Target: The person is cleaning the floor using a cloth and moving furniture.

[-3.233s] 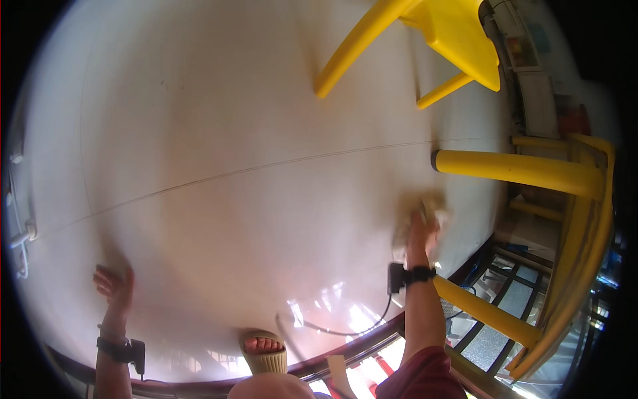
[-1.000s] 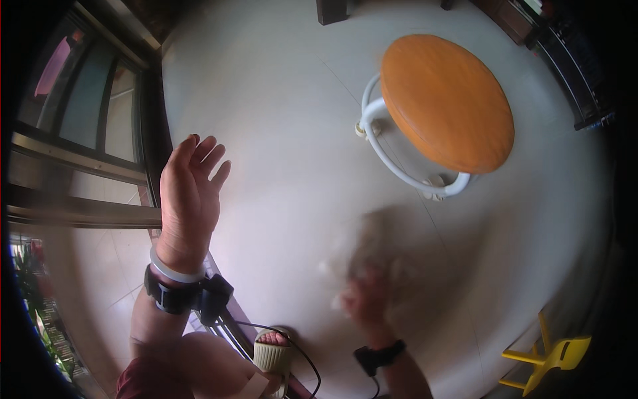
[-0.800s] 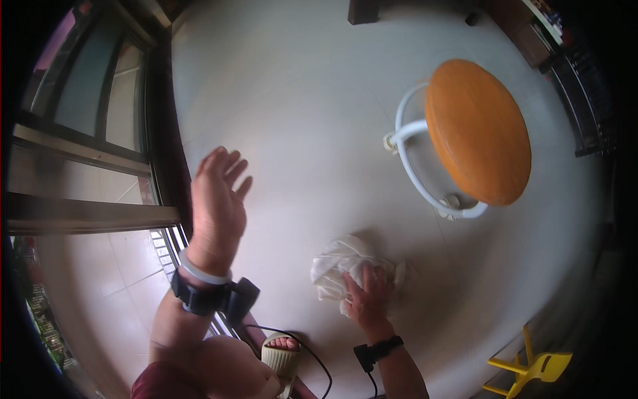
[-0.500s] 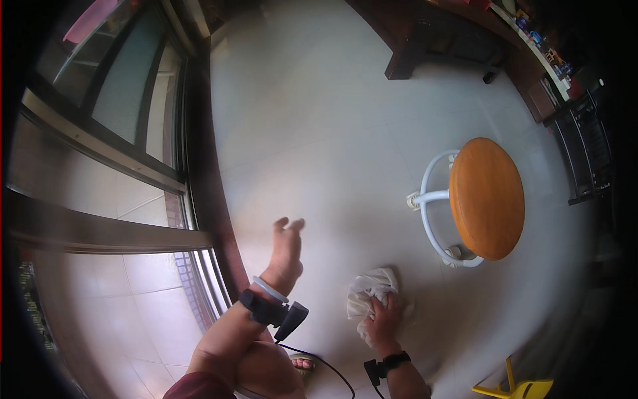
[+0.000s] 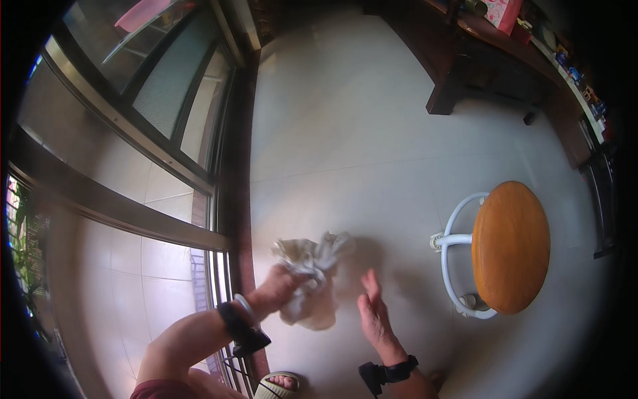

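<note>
A crumpled whitish cloth [image 5: 312,266] hangs from my left hand [image 5: 278,287], whose fingers are closed on its left side. The cloth is slightly blurred and looks lifted off the pale tiled floor. To the right of it, my right hand [image 5: 375,316] is apart from the cloth with its fingers stretched forward and nothing in them. Each wrist wears a black strap with a small dark device, and a pale bangle [image 5: 244,308] circles the left wrist.
A round wooden stool [image 5: 512,247] with a white metal base stands on the right. Sliding glass doors with a metal frame [image 5: 156,223] run along the left. Dark wooden furniture [image 5: 440,100] is at the far right. A slippered foot [image 5: 278,384] shows at the lower edge.
The cloth has passed from my right hand on the floor to my left hand, and moved left and up. My right hand has let go. The view has shifted too.
</note>
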Tool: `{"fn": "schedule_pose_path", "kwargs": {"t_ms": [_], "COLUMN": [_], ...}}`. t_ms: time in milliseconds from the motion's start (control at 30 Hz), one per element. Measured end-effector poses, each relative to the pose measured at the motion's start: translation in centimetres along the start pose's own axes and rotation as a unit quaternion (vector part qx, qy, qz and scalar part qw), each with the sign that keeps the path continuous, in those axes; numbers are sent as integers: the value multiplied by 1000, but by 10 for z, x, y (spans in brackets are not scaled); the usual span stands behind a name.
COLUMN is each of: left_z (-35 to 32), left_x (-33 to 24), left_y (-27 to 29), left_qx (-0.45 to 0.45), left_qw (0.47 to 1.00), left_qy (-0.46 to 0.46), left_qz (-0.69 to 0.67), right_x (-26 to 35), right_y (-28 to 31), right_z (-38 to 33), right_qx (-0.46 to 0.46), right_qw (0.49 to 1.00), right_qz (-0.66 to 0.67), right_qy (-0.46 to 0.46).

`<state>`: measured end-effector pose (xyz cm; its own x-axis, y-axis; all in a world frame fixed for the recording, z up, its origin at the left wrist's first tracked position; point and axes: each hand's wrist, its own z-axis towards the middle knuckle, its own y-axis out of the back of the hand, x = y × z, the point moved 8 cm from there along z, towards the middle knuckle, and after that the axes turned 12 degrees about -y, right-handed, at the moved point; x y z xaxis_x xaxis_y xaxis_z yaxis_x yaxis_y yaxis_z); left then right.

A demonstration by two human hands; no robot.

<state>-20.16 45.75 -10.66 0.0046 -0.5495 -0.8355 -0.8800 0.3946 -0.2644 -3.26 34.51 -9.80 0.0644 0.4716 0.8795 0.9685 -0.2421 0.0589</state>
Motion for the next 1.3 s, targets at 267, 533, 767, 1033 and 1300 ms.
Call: {"fn": "schedule_pose_path", "kwargs": {"t_ms": [267,533,767,1033,1300], "left_z": [15,68,22,-16,33], "left_x": [-18,43,133,99,-61], "left_y": [107,-76,-285,-263,85], "left_qx": [-323,-161,89,187,-325], "left_qw": [709,696,698,807,687], "left_qy": [69,-75,-300,-373,-335], "left_qz": [624,696,644,418,557], "right_x": [-114,-109,-20,-20,-33], "right_y": [132,240,331,371,386], "right_z": [-58,-112,-116,-68,-77], "right_qx": [-282,-554,-463,-363,-419], "right_qw": [858,801,806,848,816], "right_qz": [-426,224,356,387,398], "right_qy": [59,-22,99,-13,18]}}
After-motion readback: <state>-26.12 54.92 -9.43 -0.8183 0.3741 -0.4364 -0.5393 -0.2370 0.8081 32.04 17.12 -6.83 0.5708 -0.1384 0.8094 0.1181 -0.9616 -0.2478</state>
